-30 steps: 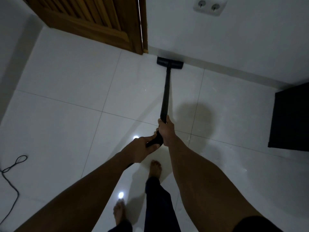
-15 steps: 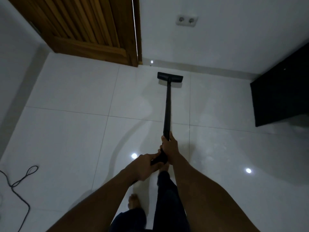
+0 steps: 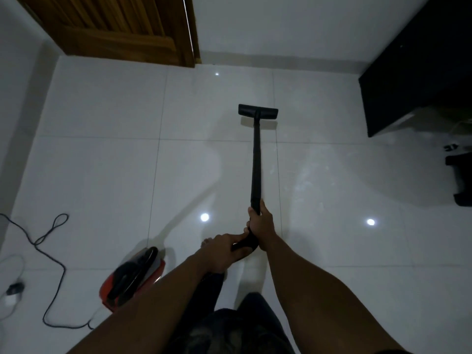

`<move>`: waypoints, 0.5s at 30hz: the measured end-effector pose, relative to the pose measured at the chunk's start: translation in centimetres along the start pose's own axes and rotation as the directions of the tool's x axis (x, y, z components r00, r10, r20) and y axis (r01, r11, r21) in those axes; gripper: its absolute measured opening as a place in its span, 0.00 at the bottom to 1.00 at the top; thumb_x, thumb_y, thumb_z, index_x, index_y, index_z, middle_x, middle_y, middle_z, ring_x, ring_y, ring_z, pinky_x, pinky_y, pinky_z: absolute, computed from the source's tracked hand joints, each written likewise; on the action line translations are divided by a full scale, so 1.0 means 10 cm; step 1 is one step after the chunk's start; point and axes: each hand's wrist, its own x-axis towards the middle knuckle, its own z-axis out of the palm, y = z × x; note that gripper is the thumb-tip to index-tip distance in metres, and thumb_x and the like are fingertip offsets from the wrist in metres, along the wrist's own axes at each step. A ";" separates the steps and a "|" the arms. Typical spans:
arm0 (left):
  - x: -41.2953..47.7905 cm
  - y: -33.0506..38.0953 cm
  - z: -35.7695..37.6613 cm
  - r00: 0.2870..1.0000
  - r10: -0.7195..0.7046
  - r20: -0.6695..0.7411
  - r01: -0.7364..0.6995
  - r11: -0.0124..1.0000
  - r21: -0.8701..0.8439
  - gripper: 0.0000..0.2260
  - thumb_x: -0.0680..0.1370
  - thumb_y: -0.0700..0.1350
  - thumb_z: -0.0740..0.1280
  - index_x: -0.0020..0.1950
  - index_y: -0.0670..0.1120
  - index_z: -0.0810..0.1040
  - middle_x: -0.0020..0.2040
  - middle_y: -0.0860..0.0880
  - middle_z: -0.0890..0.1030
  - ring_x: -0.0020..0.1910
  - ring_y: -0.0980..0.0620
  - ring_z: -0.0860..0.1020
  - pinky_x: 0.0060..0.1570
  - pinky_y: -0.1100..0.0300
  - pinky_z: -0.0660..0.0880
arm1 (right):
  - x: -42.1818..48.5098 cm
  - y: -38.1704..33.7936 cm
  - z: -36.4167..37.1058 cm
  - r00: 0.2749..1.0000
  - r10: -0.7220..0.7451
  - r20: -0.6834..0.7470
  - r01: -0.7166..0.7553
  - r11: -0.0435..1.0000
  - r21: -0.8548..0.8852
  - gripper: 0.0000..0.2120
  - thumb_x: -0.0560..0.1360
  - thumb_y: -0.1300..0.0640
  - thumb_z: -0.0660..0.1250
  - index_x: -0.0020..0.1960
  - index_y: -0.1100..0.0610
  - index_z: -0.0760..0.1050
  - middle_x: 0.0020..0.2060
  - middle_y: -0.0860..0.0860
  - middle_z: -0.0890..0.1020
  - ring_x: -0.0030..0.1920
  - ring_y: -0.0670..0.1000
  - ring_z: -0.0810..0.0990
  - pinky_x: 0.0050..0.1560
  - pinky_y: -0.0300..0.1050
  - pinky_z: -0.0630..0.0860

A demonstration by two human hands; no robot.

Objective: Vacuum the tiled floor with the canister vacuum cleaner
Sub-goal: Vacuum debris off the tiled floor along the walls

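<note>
A black vacuum wand [image 3: 256,159] runs from my hands forward to a flat black floor head [image 3: 258,111] resting on the white tiled floor [image 3: 102,175]. My right hand [image 3: 261,226] grips the wand's lower end. My left hand [image 3: 222,251] holds the curved handle just behind it. The red and black canister [image 3: 132,277] sits on the floor at my lower left, partly hidden by my left forearm.
A black power cord [image 3: 51,238] loops across the floor on the left. A wooden door [image 3: 115,29] stands at the top left, and a white wall runs along the back. Dark furniture [image 3: 413,72] and black objects [image 3: 462,180] occupy the right side.
The floor head has been drawn back from the wall's base toward me. I have stepped back, and the canister and more of the cord have come into view.
</note>
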 end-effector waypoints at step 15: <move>-1.38 -0.13 2.57 0.995 -0.073 0.074 0.070 0.997 0.043 0.26 0.77 0.70 0.57 0.74 0.71 0.58 0.64 0.45 0.80 0.67 0.43 0.75 0.70 0.47 0.69 | -1.72 2.09 -1.23 0.996 0.085 -0.006 -0.085 0.996 0.042 0.28 0.84 0.56 0.64 0.81 0.44 0.60 0.35 0.53 0.74 0.26 0.48 0.73 0.29 0.44 0.75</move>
